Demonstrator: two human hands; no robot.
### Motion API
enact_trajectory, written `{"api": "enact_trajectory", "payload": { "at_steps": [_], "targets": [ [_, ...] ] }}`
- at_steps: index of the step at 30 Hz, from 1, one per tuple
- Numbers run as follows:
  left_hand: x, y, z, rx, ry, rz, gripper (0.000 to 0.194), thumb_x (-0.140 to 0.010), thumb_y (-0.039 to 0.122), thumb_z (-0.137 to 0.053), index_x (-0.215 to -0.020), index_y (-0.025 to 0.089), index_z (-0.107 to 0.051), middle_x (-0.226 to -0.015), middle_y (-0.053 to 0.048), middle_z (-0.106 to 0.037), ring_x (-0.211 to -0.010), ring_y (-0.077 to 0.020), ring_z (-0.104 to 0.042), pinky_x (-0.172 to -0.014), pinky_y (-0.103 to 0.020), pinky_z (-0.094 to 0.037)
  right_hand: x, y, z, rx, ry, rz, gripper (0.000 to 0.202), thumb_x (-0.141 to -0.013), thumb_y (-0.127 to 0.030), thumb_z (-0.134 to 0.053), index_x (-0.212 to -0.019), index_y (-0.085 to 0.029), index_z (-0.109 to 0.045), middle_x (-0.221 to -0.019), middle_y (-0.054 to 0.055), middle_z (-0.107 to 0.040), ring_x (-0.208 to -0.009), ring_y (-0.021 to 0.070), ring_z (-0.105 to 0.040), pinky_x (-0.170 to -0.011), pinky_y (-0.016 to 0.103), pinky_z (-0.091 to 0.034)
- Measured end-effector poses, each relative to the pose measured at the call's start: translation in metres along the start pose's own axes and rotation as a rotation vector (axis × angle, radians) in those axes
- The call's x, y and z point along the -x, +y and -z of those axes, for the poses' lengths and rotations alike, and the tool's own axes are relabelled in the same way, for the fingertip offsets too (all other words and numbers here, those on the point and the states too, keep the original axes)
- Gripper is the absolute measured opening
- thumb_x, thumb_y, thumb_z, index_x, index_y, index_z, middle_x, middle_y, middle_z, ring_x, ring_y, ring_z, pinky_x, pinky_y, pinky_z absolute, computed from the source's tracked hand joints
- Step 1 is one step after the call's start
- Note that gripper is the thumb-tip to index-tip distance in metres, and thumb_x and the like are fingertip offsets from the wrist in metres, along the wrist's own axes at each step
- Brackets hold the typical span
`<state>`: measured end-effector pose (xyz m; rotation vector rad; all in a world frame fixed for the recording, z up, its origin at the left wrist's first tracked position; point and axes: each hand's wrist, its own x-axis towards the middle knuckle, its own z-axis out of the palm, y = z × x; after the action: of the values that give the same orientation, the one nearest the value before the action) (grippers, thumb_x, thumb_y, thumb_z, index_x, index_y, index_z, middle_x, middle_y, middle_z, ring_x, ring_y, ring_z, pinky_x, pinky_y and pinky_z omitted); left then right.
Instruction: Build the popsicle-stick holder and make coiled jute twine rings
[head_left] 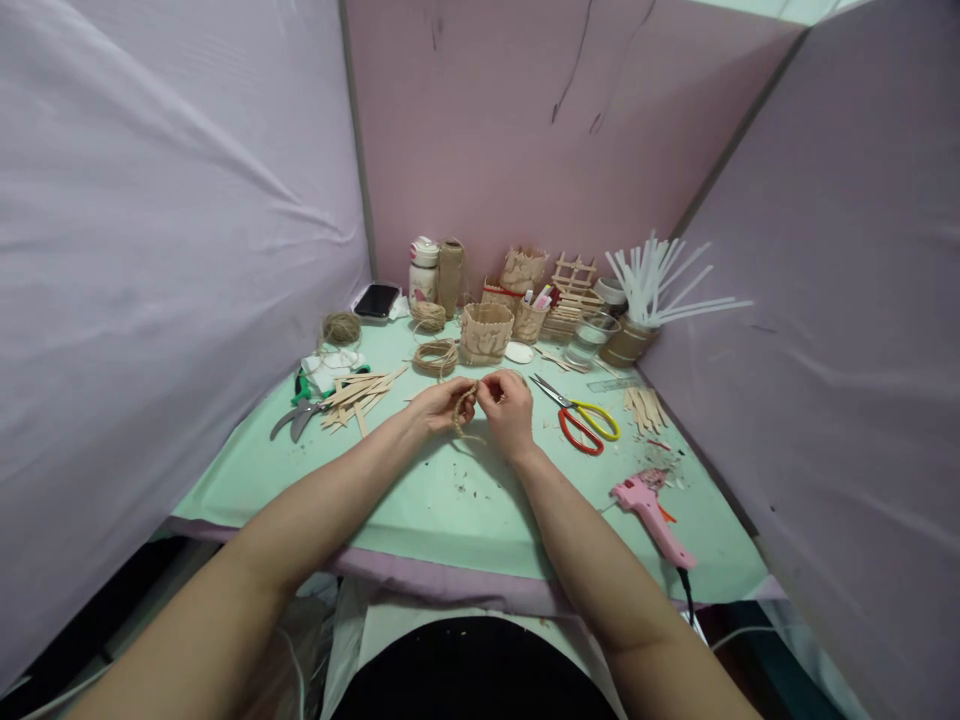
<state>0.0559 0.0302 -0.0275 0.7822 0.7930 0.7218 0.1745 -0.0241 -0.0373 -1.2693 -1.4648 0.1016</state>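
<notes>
Above the middle of the green table, my left hand (448,402) is closed on a piece of brown twine (458,413), which hangs in a short loop below the fingers. My right hand (507,408) is beside it, fingertips pinched on the same twine where the two hands meet. Just behind my left hand lies a coil of braided twine (435,357). A round wooden-stick basket (486,334) stands behind both hands. Scissors (576,412) with red and yellow handles lie open to the right of my right hand.
A pink glue gun (654,517) lies at the right front. Wooden sticks (360,395) and pruning shears (300,418) are at the left. Along the back stand a bottle (424,270), a glass bowl (589,340) and a pot of white glue sticks (630,343).
</notes>
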Motion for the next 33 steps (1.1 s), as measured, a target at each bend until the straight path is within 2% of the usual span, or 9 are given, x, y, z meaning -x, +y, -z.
{"api": "enact_trajectory", "payload": {
  "at_steps": [2,4,6,8,13,18,22,27,33],
  "targets": [
    [0.001,0.000,0.001,0.019,0.003,-0.039,0.014,-0.066,0.019,-0.071,-0.062,0.013,-0.059,-0.056,0.001,-0.054,-0.049,-0.0051,-0.045,-0.049,-0.019,-0.040,-0.001,0.000,-0.001,-0.113,-0.003,-0.113,0.015,-0.080,-0.029,-0.053,-0.071,-0.018,-0.057,-0.070,0.001,-0.057,-0.067,0.0139,-0.050,-0.065,0.027,-0.042],
    [0.004,0.000,0.000,-0.055,0.047,-0.171,0.016,-0.066,0.022,-0.074,-0.067,0.012,-0.062,-0.061,0.000,-0.056,-0.054,-0.0057,-0.050,-0.050,-0.018,-0.040,-0.002,0.002,-0.001,-0.203,-0.035,-0.221,0.016,-0.079,-0.032,-0.054,-0.072,-0.018,-0.058,-0.068,0.000,-0.057,-0.063,0.0132,-0.050,-0.062,0.026,-0.042],
    [0.008,0.000,-0.001,-0.148,0.076,-0.274,0.021,-0.065,0.029,-0.076,-0.072,0.013,-0.064,-0.067,-0.001,-0.059,-0.062,-0.0079,-0.055,-0.053,-0.018,-0.042,-0.003,0.004,0.000,-0.240,-0.045,-0.283,0.018,-0.078,-0.034,-0.054,-0.073,-0.017,-0.058,-0.068,0.000,-0.058,-0.062,0.0130,-0.049,-0.061,0.026,-0.041],
    [0.010,0.000,-0.002,-0.199,0.059,-0.306,0.028,-0.063,0.034,-0.077,-0.077,0.014,-0.065,-0.072,-0.002,-0.061,-0.068,-0.0102,-0.059,-0.057,-0.020,-0.043,-0.005,0.005,0.001,-0.242,-0.023,-0.306,0.018,-0.077,-0.035,-0.055,-0.074,-0.017,-0.059,-0.068,0.000,-0.059,-0.062,0.0132,-0.050,-0.061,0.026,-0.042],
    [0.008,-0.001,0.000,-0.299,-0.003,-0.393,0.033,-0.059,0.032,-0.077,-0.085,0.016,-0.064,-0.079,-0.002,-0.064,-0.070,-0.0108,-0.059,-0.061,-0.023,-0.043,-0.006,0.004,0.002,-0.250,0.011,-0.319,0.017,-0.077,-0.034,-0.053,-0.074,-0.018,-0.059,-0.070,0.001,-0.061,-0.063,0.0135,-0.052,-0.061,0.026,-0.042],
    [0.004,-0.002,0.004,-0.507,0.082,-0.594,0.022,-0.065,0.030,-0.069,-0.080,0.015,-0.065,-0.075,-0.002,-0.064,-0.067,-0.0118,-0.055,-0.062,-0.025,-0.042,-0.006,0.006,0.001,-0.175,-0.020,-0.272,0.014,-0.075,-0.030,-0.053,-0.072,-0.018,-0.059,-0.070,0.001,-0.062,-0.066,0.0149,-0.054,-0.065,0.028,-0.044],
    [0.004,-0.003,0.005,-0.670,0.147,-0.744,0.018,-0.068,0.026,-0.066,-0.083,0.016,-0.064,-0.081,-0.003,-0.065,-0.071,-0.0129,-0.056,-0.067,-0.025,-0.042,-0.005,0.008,0.000,-0.092,-0.029,-0.238,0.012,-0.073,-0.028,-0.053,-0.070,-0.019,-0.060,-0.069,0.002,-0.062,-0.067,0.0154,-0.053,-0.067,0.028,-0.043],
    [0.004,-0.006,0.004,-0.696,0.146,-0.778,0.022,-0.070,0.021,-0.064,-0.089,0.017,-0.054,-0.080,-0.002,-0.064,-0.073,-0.0134,-0.059,-0.068,-0.025,-0.042,-0.004,0.007,0.000,-0.017,-0.004,-0.196,0.011,-0.072,-0.027,-0.052,-0.065,-0.020,-0.055,-0.066,0.000,-0.058,-0.064,0.0146,-0.051,-0.064,0.028,-0.040],
    [0.008,-0.007,-0.001,-0.759,0.124,-0.788,0.017,-0.069,0.018,-0.064,-0.079,0.019,-0.050,-0.075,0.001,-0.060,-0.071,-0.0131,-0.057,-0.067,-0.025,-0.041,-0.004,0.011,0.000,0.052,0.039,-0.218,0.011,-0.068,-0.027,-0.053,-0.061,-0.021,-0.049,-0.062,-0.002,-0.054,-0.062,0.0144,-0.048,-0.062,0.027,-0.037]
  ]
}}
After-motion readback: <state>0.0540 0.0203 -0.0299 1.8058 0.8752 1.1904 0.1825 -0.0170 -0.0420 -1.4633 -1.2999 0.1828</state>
